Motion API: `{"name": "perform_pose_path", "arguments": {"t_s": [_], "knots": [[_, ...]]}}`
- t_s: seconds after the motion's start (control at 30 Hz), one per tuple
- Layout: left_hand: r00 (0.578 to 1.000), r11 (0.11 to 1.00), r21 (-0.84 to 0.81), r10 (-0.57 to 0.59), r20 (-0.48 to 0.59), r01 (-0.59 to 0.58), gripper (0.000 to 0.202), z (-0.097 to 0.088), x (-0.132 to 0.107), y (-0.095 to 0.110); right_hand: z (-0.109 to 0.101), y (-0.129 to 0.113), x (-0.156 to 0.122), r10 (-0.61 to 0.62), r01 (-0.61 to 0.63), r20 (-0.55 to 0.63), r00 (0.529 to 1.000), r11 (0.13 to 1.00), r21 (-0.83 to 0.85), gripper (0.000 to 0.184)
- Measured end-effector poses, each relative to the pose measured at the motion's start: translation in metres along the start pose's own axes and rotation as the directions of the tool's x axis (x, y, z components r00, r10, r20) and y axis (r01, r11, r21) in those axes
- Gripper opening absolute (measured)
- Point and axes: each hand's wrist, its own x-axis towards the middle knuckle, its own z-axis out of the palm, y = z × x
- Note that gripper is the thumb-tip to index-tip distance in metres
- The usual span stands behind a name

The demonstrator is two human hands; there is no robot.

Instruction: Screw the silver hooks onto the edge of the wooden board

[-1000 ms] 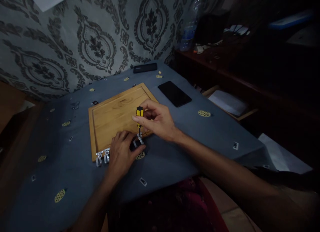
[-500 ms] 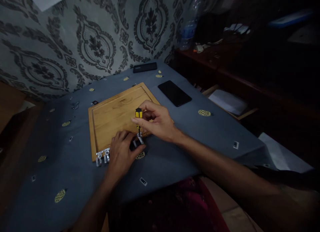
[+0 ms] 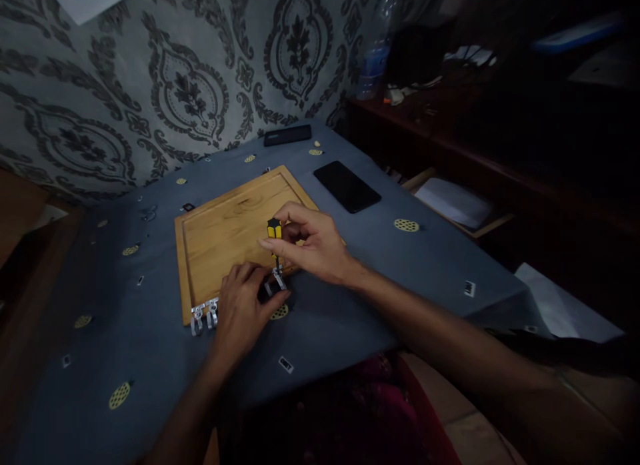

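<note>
A wooden board (image 3: 225, 235) with a raised rim lies on the blue cloth. My right hand (image 3: 320, 248) is closed around a screwdriver (image 3: 275, 230) with a yellow and black handle, held upright. Its tip meets a metal hook (image 3: 279, 279) at the board's near edge, on the right. Thumb and fingers of my left hand (image 3: 243, 301) close about that hook from the left and front, the other fingers lying over the board's edge. Left of this hand, two more metal hooks (image 3: 204, 315) sit on the same edge.
A black phone (image 3: 347, 186) lies right of the board, and a dark phone-like object (image 3: 287, 135) lies by the patterned wall covering. Small dark hardware (image 3: 188, 207) lies behind the board. A plastic bottle (image 3: 373, 68) stands back right, above an open drawer (image 3: 453, 203).
The view has shifted slightly. Both hands stay in place, and the screwdriver remains upright on the hook, with hardly any visible movement.
</note>
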Motion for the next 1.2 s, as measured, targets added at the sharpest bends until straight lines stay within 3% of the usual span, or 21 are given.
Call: {"name": "perform_pose_path", "arguments": {"t_s": [0.33,0.57,0.73,0.87,1.1,1.2], "knots": [[1.000,1.000,0.016,0.005,-0.008,-0.005,0.027,0.000,0.000,0.001,-0.001,-0.002,0.001,-0.006,0.005,0.067,0.998,1.000,0.015,0.026],[1.000,1.000,0.013,-0.010,0.004,0.010,0.026,-0.001,0.000,0.002,-0.011,-0.018,0.003,0.168,-0.172,0.208,0.964,0.985,0.003,0.018],[1.000,1.000,0.009,-0.025,0.007,0.025,0.030,-0.001,-0.001,0.003,-0.011,-0.020,0.000,0.145,-0.130,0.154,0.977,0.986,-0.103,0.024],[1.000,0.999,0.029,-0.018,0.016,0.018,0.032,0.000,-0.001,0.003,-0.008,-0.022,-0.006,0.217,-0.198,0.135,0.967,0.970,-0.143,0.032],[0.999,0.998,0.054,-0.032,0.040,0.030,0.031,0.000,-0.002,0.003,-0.011,-0.038,-0.011,0.219,-0.162,0.230,0.948,0.957,-0.242,0.027],[0.999,0.999,0.042,-0.029,0.045,0.027,0.032,-0.001,-0.003,0.004,-0.009,-0.039,-0.010,0.189,-0.133,0.194,0.962,0.954,-0.270,0.022]]}}
